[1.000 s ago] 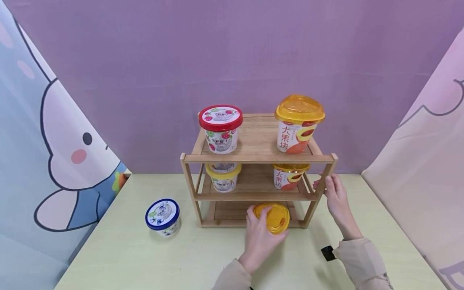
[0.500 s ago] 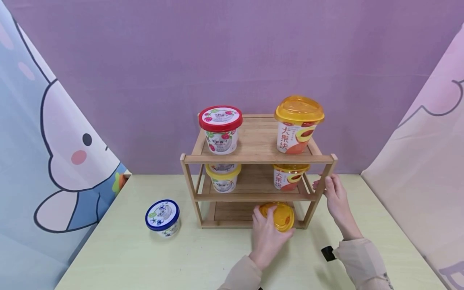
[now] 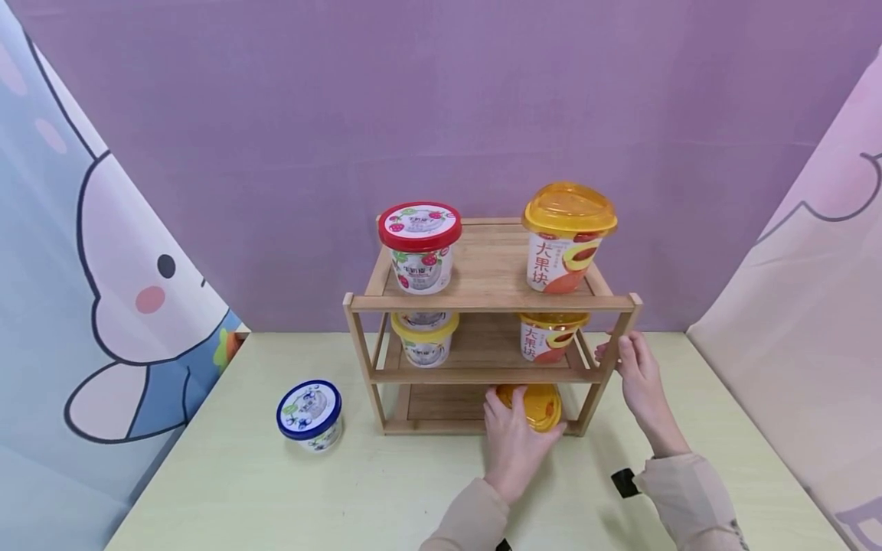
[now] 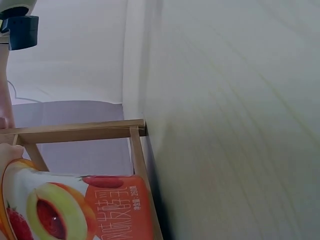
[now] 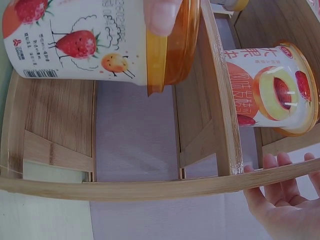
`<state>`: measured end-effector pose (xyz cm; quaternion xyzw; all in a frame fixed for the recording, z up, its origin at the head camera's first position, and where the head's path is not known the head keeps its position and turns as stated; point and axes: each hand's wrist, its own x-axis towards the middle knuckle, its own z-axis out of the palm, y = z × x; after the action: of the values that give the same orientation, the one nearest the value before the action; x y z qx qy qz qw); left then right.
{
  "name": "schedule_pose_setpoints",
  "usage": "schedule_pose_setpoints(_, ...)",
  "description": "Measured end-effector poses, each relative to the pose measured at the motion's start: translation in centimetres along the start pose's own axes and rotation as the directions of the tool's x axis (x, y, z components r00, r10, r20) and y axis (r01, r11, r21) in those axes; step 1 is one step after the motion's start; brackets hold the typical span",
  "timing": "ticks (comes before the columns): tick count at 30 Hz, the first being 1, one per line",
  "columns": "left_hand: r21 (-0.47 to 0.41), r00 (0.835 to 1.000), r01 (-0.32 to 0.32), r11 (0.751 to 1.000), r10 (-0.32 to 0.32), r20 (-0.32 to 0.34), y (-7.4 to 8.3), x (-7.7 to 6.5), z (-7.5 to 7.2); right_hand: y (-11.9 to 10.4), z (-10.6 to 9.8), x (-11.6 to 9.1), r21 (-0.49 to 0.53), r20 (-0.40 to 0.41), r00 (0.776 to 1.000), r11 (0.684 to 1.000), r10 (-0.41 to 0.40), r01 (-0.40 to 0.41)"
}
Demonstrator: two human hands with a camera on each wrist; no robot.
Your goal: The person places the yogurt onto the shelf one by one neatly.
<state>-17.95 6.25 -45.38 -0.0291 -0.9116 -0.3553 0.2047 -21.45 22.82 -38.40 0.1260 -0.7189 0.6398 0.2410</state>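
Observation:
My left hand [image 3: 515,444] grips a fruit yogurt cup [image 3: 543,407] by its amber lid, at the right part of the bottom tier of the wooden shelf rack [image 3: 482,304]. Peach and strawberry pictures show on this cup's white and orange side [image 4: 75,207] in the left wrist view. The right hand [image 3: 641,375] holds the rack's right front upright, its fingers [image 5: 284,159] curled round the wood in the right wrist view. Directly above the held cup, a matching yogurt cup [image 3: 547,342] stands on the middle tier.
On the top tier stand a red-lidded cup [image 3: 420,249] and another amber-lidded yogurt cup [image 3: 568,237]. A yellow-lidded cup [image 3: 425,340] is on the middle tier, with another cup partly hidden behind it. The blue-lidded cup [image 3: 310,415] sits on the table [image 3: 276,497], left of the rack.
My left hand has moved the held yogurt cup rightward and slightly inward over the bottom tier. The right hand stays on the upright.

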Motion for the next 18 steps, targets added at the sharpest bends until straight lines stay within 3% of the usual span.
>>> schedule_pose_setpoints(6, -0.002, 1.000, 0.003, 1.000, -0.003, 0.019, 0.0, 0.1, 0.3, -0.1, 0.0, -0.1, -0.007, 0.005, 1.000, 1.000, 0.007, -0.007)
schedule_pose_setpoints(12, -0.003, 0.985, -0.100, 0.995, 0.100, 0.139, -0.8, 0.5, -0.8, 0.0, 0.0, 0.0, -0.003, 0.002, 1.000, 1.000, 0.007, -0.007)
schedule_pose_setpoints(15, -0.033, 0.955, -0.149, 0.988, 0.152, 0.254, -1.5, 0.9, -1.7, 0.0, 0.0, 0.0, 0.001, -0.002, 1.000, 1.000, 0.005, -0.005)
schedule_pose_setpoints(18, -0.066, 0.904, -0.171, 0.983, 0.183, 0.386, -2.1, 1.5, -2.7, 0.0, 0.0, 0.0, 0.009, -0.002, 1.000, 1.000, 0.005, -0.005)
